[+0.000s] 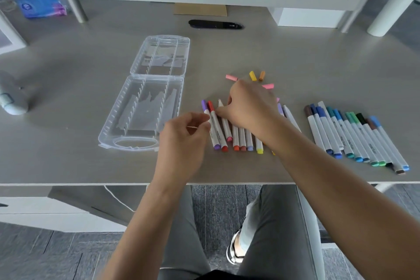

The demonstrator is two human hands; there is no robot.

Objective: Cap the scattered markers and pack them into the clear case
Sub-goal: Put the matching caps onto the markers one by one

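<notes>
Both hands are over the gray desk (68,57), close to the warm-colored markers. The left hand (181,141) hangs above the desk edge with its fingers loosely curled; something thin and pale seems to show between its fingers, but it is too blurry to tell what. The right hand (247,107) reaches down onto the middle row of markers (236,136), and its thumb and fingertips touch the marker with no cap (223,120), the third one from the left. I cannot tell if it is pinching it or just touching. That row lies side by side, and I can count about nine markers, though the arm hides some. The purple marker (210,125) and the red marker (217,127) at the left end have caps on. Behind the right hand lie loose caps: one pink cap (231,77), one yellow cap (252,75), one orange cap (261,75) and one more pink cap (268,86). On the right is a second row of blue and green markers (354,136), about ten, all capped and touching each other. The clear case (145,95) lies open to the left of the hands, both halves flat, with no markers in it. One black oval thing (216,24) sits farther back on the desk.
</notes>
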